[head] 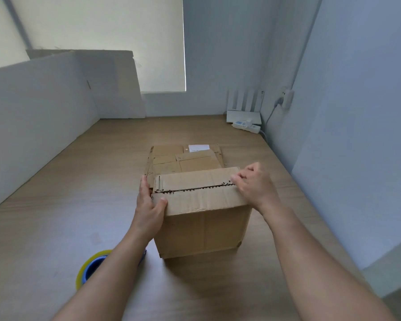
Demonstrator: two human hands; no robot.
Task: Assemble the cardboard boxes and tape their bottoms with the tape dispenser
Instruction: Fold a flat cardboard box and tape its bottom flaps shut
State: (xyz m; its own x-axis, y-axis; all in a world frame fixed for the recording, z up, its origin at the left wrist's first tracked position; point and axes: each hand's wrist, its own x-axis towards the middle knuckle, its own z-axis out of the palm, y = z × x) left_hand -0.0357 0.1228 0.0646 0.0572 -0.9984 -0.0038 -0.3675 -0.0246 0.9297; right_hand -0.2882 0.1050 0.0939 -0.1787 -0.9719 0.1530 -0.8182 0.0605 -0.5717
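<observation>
Matt creased cardboard box [202, 218]; smooth wood-grain table [56, 228]; glossy tape roll [88, 267].

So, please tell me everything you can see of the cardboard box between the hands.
The cardboard box is brown corrugated board, creased, standing upright on the wooden table. Its top flaps are folded shut and meet along a ragged dark seam. The left hand lies against its left side, thumb on top. The right hand, fingers curled, touches the seam's right end. Behind it lies flattened cardboard.

Soft daylight through the blind [102, 31] — dim room, wide-angle edges bowed.
</observation>
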